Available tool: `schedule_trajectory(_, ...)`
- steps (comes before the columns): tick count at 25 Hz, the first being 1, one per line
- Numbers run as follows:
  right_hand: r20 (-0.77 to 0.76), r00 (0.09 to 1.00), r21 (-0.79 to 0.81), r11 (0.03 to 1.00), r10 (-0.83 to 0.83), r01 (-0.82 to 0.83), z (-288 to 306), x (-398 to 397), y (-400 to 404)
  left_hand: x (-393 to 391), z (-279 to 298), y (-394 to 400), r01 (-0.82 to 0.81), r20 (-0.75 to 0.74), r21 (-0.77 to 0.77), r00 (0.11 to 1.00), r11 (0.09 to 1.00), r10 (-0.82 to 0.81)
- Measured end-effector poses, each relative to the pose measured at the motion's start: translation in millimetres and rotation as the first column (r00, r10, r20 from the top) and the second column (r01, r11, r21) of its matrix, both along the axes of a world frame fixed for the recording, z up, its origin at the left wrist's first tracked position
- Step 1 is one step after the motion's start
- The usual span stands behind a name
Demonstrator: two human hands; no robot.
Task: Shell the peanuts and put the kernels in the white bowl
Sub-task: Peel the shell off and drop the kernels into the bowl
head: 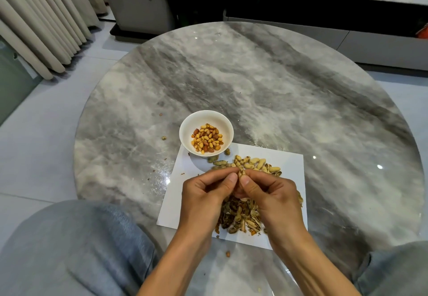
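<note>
A round marble table (pixel 289 82) is carrying a white paper sheet (pixel 289 168), on which the work is taking place. On the sheet's near part a heap of empty shells (pixel 240 217) is lying beneath the hands; on its far part a smaller pile of unshelled peanuts (pixel 259 165) is waiting. The white bowl (pixel 199 122) is standing at the sheet's far left corner and is holding a layer of kernels (pixel 207 140).

The left hand (pixel 203 194) and right hand (pixel 268 194) are meeting above the sheet, thumbs and forefingers pinching one peanut (pixel 240 172) between them. The step in hand appears to be cracking this shell. The next move likely calls for prying the halves apart, then carrying the kernels forward and left to the bowl.

The peanut's lower half is hidden behind the thumbs, so whether it is already split cannot be told. A stray kernel (pixel 228 253) is lying on the table near the sheet's near edge.
</note>
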State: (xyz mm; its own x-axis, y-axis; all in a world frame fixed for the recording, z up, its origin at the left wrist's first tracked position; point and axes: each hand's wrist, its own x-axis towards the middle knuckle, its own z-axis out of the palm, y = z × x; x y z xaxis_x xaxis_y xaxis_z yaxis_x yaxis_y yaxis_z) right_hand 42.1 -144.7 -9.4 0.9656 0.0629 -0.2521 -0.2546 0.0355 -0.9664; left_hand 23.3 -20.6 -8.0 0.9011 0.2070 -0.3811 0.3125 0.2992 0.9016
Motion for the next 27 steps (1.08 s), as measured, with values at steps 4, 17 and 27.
schedule_trajectory(4, -0.096, 0.995, 0.029, 1.0, -0.009, 0.012, 0.0, 4.9, -3.5, 1.4, 0.5, 4.2, 0.131, 0.081, 0.197, 0.985, 0.972, -0.149)
schedule_trajectory(17, -0.124, 0.99, 0.113, 0.992, 0.074, -0.06, 9.1, 18.2, -18.8, 6.2, 3.5, 6.2, 0.092, 0.133, 0.198, 0.984, 0.976, -0.12)
schedule_trajectory(27, -0.603, 0.797, 0.482, 0.816, 0.045, 0.318, 0.7, 21.7, -7.9, 8.3, 0.7, 6.1, 0.083, 0.15, 0.24, 0.981, 0.967, -0.121)
